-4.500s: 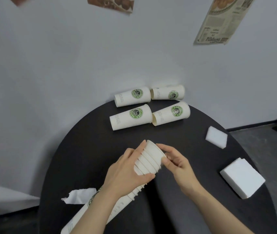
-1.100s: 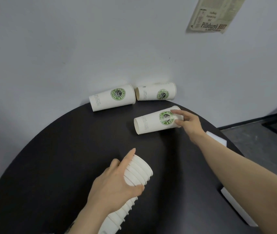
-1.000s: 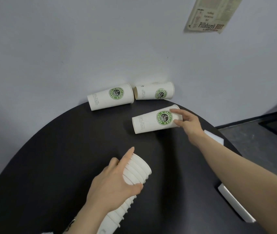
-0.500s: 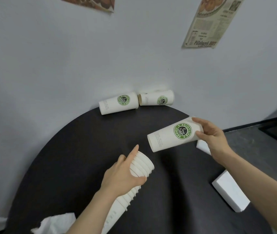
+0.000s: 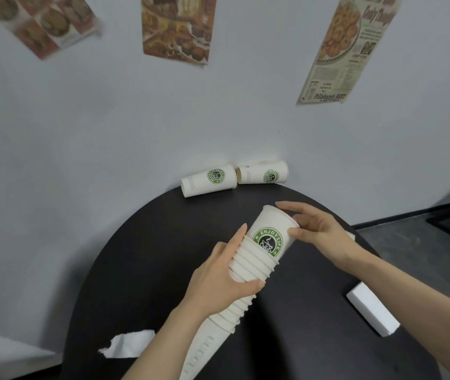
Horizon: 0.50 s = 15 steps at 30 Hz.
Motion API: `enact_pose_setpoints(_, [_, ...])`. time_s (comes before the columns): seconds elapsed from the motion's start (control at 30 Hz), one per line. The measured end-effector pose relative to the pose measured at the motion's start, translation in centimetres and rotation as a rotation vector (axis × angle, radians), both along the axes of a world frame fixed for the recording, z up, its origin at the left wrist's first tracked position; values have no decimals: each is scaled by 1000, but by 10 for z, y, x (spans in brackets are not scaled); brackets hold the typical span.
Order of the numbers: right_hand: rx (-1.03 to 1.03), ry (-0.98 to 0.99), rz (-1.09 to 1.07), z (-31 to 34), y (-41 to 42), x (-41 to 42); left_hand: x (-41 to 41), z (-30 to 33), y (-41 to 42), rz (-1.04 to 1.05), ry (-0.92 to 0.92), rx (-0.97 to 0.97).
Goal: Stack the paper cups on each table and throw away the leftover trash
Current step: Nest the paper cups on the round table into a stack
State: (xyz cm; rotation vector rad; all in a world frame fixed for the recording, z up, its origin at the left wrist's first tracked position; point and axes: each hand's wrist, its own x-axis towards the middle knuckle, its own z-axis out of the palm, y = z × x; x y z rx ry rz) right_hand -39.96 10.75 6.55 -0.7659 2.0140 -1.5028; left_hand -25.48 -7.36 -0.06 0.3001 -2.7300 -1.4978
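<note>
My left hand (image 5: 219, 278) grips a long stack of white paper cups (image 5: 235, 303) that slants over the round black table (image 5: 141, 270). A white cup with a green logo (image 5: 271, 234) sits partly inside the stack's open top. My right hand (image 5: 314, 231) holds that cup at its upper end, fingers and thumb curled around it. Two more logo cups lie on their sides at the table's far edge against the wall, the left cup (image 5: 208, 180) and the right cup (image 5: 262, 174). A torn piece of white paper (image 5: 128, 344) lies at the table's near left.
A white napkin block (image 5: 372, 308) lies on the table at the right, and a second white piece (image 5: 351, 236) peeks out behind my right wrist. The grey wall (image 5: 108, 146) with posters stands just behind the table. Dark floor (image 5: 424, 242) shows at the right.
My right hand lifted the logo cup off the table, carried it toward me and pushed it into the top of the stack. My left hand kept holding the stack.
</note>
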Motion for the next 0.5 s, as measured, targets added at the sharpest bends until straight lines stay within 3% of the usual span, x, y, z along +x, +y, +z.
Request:
enact_pose_setpoints(0.1, [38, -45, 44, 4, -13, 26, 5, 5, -2, 3, 5, 57])
enact_pose_setpoints(0.17, [21, -131, -52, -3, -21, 43, 9, 7, -6, 5, 12, 99])
enact_pose_setpoints(0.27, [-22, -506, -195, -24, -30, 67, 13, 9, -13, 38, 14, 153])
enact_pose_setpoints(0.37, [-44, -907, -98, -49, -34, 91, 18, 9, -21, 62, 7, 225])
enact_pose_setpoints(0.5, [-171, -1103, -30, -62, -43, 112, 24, 9, -27, 70, -46, 214])
